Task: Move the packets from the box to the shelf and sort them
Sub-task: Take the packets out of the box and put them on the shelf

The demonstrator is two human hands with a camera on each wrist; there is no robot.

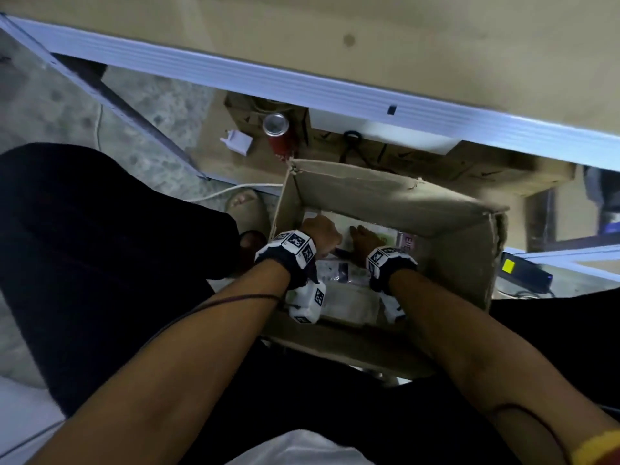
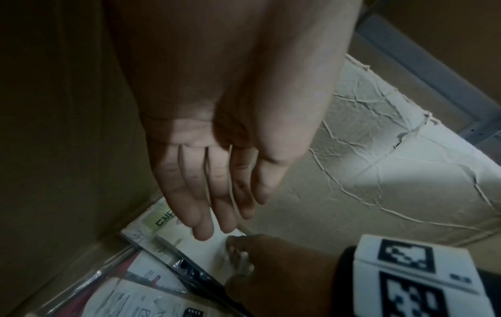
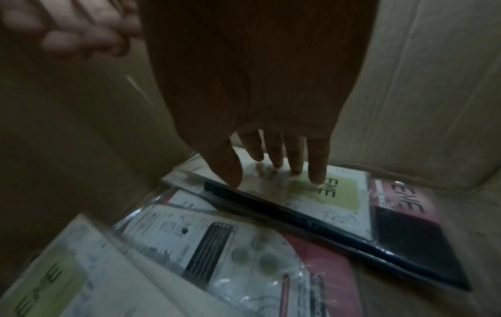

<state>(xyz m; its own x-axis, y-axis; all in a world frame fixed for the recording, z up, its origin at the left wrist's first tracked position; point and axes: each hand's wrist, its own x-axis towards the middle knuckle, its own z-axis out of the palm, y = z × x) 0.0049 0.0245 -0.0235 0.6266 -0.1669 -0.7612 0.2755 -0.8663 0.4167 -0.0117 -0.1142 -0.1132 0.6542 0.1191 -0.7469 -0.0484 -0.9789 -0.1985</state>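
Observation:
An open cardboard box (image 1: pixel 385 193) stands on the floor with several flat packets lying in it. Both my hands are down inside it. My right hand (image 3: pixel 273 169) has its fingers spread and straight, fingertips touching a white-and-green packet (image 3: pixel 339 193) at the far end. A long black packet (image 3: pixel 325 231) lies across that one, and a pink packet (image 3: pixel 404 206) sits to its right. My left hand (image 2: pixel 225 214) hovers open near the box's left wall, palm showing, holding nothing. A clear packet with a black comb-like item (image 3: pixel 211 246) lies nearer to me.
The shelf's pale metal edge (image 1: pixel 302 88) and beige board (image 1: pixel 402 45) run above the box. Behind the box are a red can (image 1: pixel 278 132), a white plug (image 1: pixel 236 141) and a black cable (image 1: pixel 350 142). A black device with a yellow sticker (image 1: pixel 523 271) lies to the right.

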